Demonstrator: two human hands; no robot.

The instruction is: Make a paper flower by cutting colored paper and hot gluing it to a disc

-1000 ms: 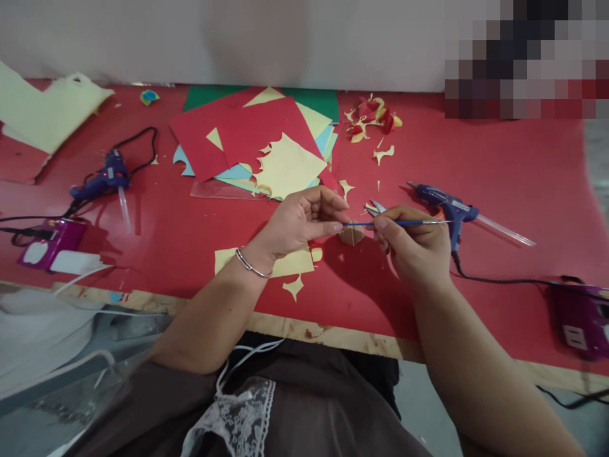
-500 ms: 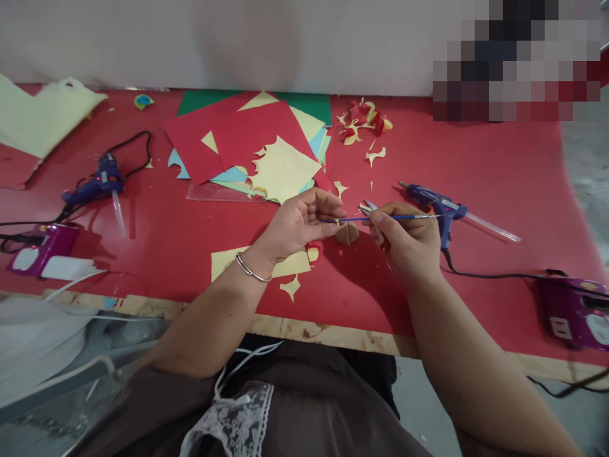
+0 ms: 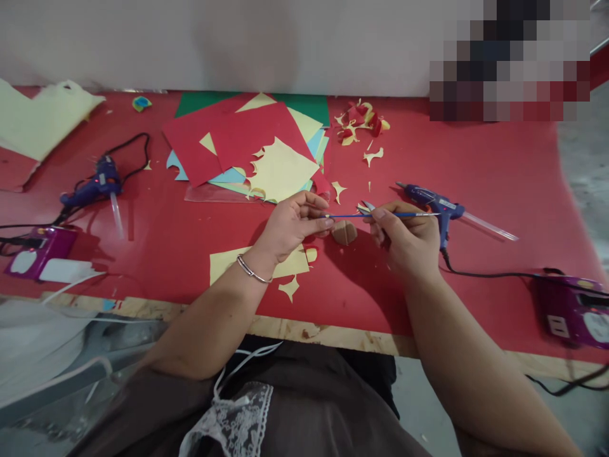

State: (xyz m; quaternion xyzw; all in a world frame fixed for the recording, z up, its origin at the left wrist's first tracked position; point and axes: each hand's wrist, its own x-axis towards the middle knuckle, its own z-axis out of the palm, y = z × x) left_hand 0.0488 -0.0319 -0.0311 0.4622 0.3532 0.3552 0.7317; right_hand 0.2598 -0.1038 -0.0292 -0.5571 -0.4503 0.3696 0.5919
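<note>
Since the earlier frame, the left hand (image 3: 290,231) has drawn slightly leftward, leaving the brown disc (image 3: 344,233) on the table (image 3: 495,165) fully in sight. Its grip is half closed, thumb and curled fingers meeting the left end of the blue stick (image 3: 349,216); at this scale I can't fairly tell whether they pinch it. The right hand (image 3: 409,238) has its grip closed on the stick, which lies nearly level between both hands, above the table. The step in hand looks like fine work at that left end, and the next move calls for a steady right pinch and light left fingertips. Across the red tabletop, left to right, come a purple power box (image 3: 42,251), a blue glue gun (image 3: 105,178), overlapping coloured sheets (image 3: 266,136), a heap of petal-like scraps (image 3: 361,122), a second glue gun (image 3: 436,200) and another purple box (image 3: 556,304). A pale wall (image 3: 352,44) stands behind; grey floor (image 3: 419,393) shows below.
</note>
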